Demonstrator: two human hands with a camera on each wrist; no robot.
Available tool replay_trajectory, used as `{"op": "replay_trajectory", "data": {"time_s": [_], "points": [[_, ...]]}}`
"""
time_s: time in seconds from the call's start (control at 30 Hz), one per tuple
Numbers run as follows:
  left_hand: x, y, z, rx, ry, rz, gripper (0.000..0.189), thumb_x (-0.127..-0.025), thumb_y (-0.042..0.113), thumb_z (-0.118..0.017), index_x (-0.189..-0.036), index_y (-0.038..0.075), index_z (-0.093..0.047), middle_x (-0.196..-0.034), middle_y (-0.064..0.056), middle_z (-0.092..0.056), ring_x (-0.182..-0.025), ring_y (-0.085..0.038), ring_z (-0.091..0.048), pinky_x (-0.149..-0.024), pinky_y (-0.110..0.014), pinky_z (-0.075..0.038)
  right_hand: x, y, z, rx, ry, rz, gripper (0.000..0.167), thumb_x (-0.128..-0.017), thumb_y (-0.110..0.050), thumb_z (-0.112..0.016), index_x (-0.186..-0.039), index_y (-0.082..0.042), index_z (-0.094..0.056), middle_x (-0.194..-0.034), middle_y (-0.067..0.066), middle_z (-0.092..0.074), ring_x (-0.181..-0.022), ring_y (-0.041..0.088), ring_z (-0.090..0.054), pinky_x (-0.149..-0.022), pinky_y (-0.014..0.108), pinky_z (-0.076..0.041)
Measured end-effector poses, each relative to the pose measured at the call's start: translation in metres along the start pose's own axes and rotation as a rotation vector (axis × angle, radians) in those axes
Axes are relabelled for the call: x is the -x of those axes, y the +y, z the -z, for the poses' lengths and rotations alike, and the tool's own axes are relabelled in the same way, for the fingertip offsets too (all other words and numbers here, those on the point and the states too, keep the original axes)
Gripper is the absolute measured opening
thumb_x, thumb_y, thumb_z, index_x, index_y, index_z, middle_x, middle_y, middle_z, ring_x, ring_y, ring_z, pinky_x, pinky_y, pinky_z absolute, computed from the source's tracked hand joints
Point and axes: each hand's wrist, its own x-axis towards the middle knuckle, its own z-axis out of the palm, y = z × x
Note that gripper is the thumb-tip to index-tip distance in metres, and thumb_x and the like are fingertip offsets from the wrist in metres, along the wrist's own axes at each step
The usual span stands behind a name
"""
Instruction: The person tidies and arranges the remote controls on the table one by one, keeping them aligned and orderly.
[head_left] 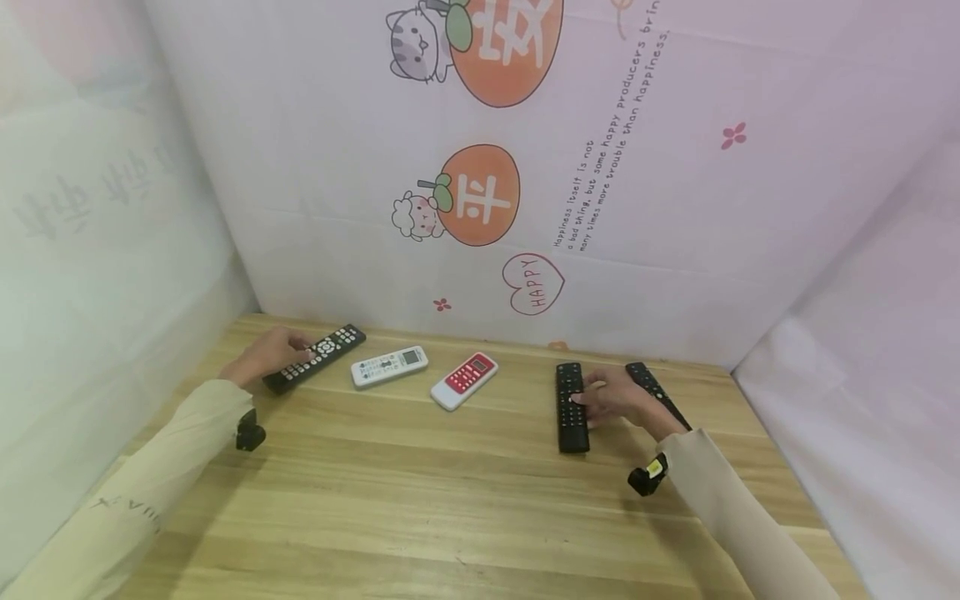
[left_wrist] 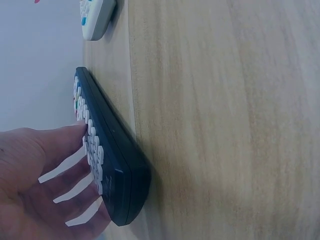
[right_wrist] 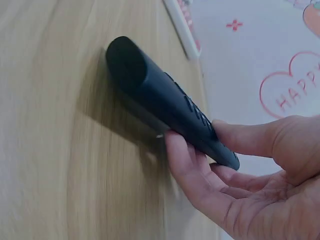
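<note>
At the left of the head view, my left hand (head_left: 272, 348) grips a black remote control with white buttons (head_left: 337, 342). Its thumb presses the button face, and the other fingers lie along the side, as the left wrist view of the remote (left_wrist: 120, 160) shows. Farther right, my right hand (head_left: 615, 395) pinches a second black remote control (head_left: 573, 433) between thumb and fingers. In the right wrist view, this remote (right_wrist: 165, 97) is tilted, its near end raised off the table with a shadow below. A third black remote (head_left: 651, 383) lies just beyond the right hand, partly hidden by it.
Between the hands lie a white remote (head_left: 386, 367) and a red-and-white remote (head_left: 457, 390) on the wooden table (head_left: 420, 500). White printed cloth (head_left: 337, 167) stands along the table's back edge, with more white cloth (head_left: 885, 333) at both sides.
</note>
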Motion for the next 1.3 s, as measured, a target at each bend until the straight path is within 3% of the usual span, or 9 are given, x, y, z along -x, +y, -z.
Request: {"op": "replay_trajectory", "data": {"time_s": [0.27, 0.6, 0.83, 1.03, 1.3], "points": [[-0.003, -0.007, 0.001, 0.011, 0.012, -0.007, 0.043, -0.100, 0.015, -0.067, -0.135, -0.009, -0.061, -0.130, -0.039, -0.062, -0.119, -0.053, -0.060, -0.104, -0.067, -0.046, 0.013, -0.011, -0.017, -0.010, 0.003, 0.070, 0.054, -0.100, -0.009, -0.069, -0.142, 0.014, -0.045, -0.109, 0.024, -0.070, -0.086, 0.025, -0.074, -0.081, 0.044, -0.066], [-0.009, -0.004, 0.002, 0.024, -0.020, 0.022, 0.046, -0.098, 0.016, -0.068, -0.134, -0.012, -0.059, -0.135, -0.039, -0.059, -0.123, -0.055, -0.057, -0.107, -0.067, -0.045, 0.026, -0.018, -0.040, -0.037, -0.119, 0.096, 0.047, -0.101, -0.006, -0.066, -0.138, 0.013, -0.043, -0.106, 0.023, -0.068, -0.081, 0.024, -0.073, -0.078, 0.046, -0.066], [-0.007, -0.002, 0.005, 0.117, -0.047, 0.064, 0.049, -0.101, 0.019, -0.064, -0.138, -0.012, -0.055, -0.140, -0.040, -0.055, -0.126, -0.052, -0.055, -0.109, -0.064, -0.045, 0.034, -0.021, -0.048, -0.043, -0.158, 0.088, 0.048, -0.102, -0.007, -0.066, -0.139, 0.012, -0.043, -0.111, 0.023, -0.068, -0.084, 0.024, -0.073, -0.078, 0.045, -0.066], [-0.005, -0.001, 0.014, 0.198, -0.122, 0.097, 0.052, -0.106, 0.021, -0.058, -0.141, -0.017, -0.049, -0.140, -0.041, -0.053, -0.125, -0.052, -0.056, -0.106, -0.057, -0.051, 0.040, -0.019, -0.054, -0.046, -0.200, 0.075, 0.045, -0.101, -0.007, -0.067, -0.137, 0.010, -0.046, -0.111, 0.022, -0.069, -0.085, 0.024, -0.073, -0.077, 0.045, -0.066], [-0.012, 0.009, 0.020, 0.030, -0.142, 0.078, 0.051, -0.098, 0.022, -0.067, -0.139, -0.008, -0.057, -0.140, -0.039, -0.055, -0.123, -0.052, -0.057, -0.101, -0.058, -0.051, 0.041, -0.015, -0.056, -0.078, -0.231, 0.082, 0.046, -0.100, -0.007, -0.068, -0.137, 0.009, -0.046, -0.109, 0.021, -0.069, -0.087, 0.026, -0.073, -0.077, 0.047, -0.066]]}}
